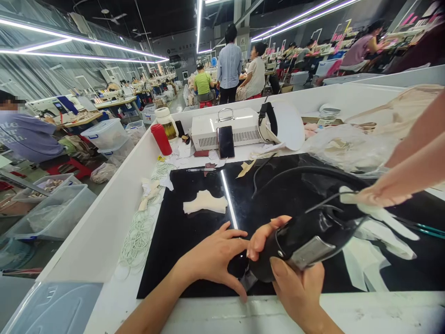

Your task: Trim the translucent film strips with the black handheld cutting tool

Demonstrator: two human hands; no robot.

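Observation:
My right hand (299,285) is closed round the body of a black hand-held heating tool (309,236) with a grey metal plate. Its cord (299,172) loops back across the black mat (194,232). The tool's tip points left toward my left hand (213,257). There my thumb and fingers curl round a small dark item (238,267) that lies on the mat; I cannot make out what it is. Both hands sit near the front edge of the white table (215,315).
A co-worker's hand (382,191) reaches in from the right, holding white fabric strips (385,218). A cream fabric piece (205,202) lies mid-mat. Behind stand a white box device (239,121), a phone (225,141) and a red bottle (162,139). White elastic loops (139,234) lie left.

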